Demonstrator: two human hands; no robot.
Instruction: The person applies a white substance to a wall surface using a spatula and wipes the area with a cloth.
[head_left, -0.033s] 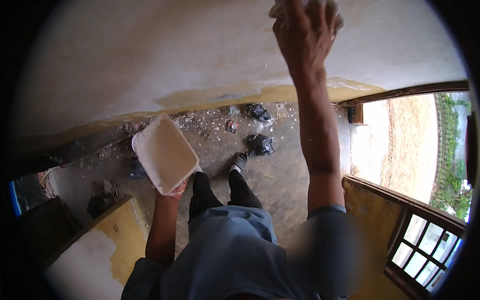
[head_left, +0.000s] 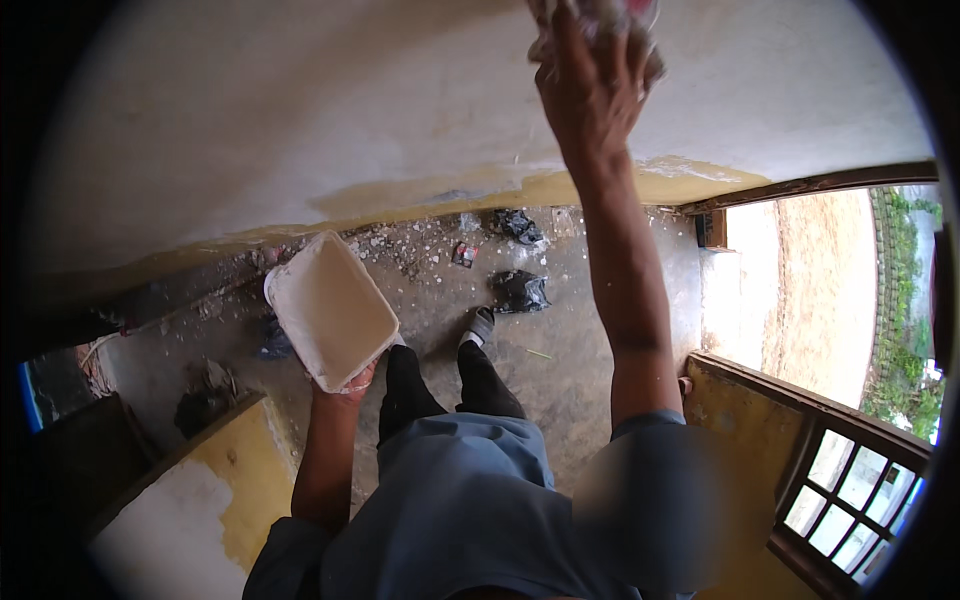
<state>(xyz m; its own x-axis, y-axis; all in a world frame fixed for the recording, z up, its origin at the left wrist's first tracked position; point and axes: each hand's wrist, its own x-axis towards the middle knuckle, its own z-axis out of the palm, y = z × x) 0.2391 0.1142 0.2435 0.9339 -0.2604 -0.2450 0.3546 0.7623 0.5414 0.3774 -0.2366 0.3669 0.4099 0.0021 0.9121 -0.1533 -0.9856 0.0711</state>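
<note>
My left hand [head_left: 358, 383] grips a rectangular off-white tub [head_left: 335, 305] by its near rim and underside. Pale, creamy liquid fills part of it, and its rim is smeared white; most of my left fingers are hidden beneath. My right arm reaches up to the wall [head_left: 300, 100]. There my right hand [head_left: 592, 95] is closed over a crumpled, white-smeared rag [head_left: 640, 15] with a pinkish patch, pressed to or just off the wall; I cannot tell which. The top of the picture cuts the rag off.
Black plastic bags [head_left: 520, 290] and a small red packet [head_left: 464, 254] lie on the grey floor [head_left: 570, 370] among white crumbs. At the right an open doorway [head_left: 800, 270] leads outside, beside a barred window [head_left: 850, 500]. A low yellow-and-white partition [head_left: 215, 490] stands at lower left.
My right hand and the rag have shifted slightly left and a little downward along the wall. The tub in my left hand has hardly moved.
</note>
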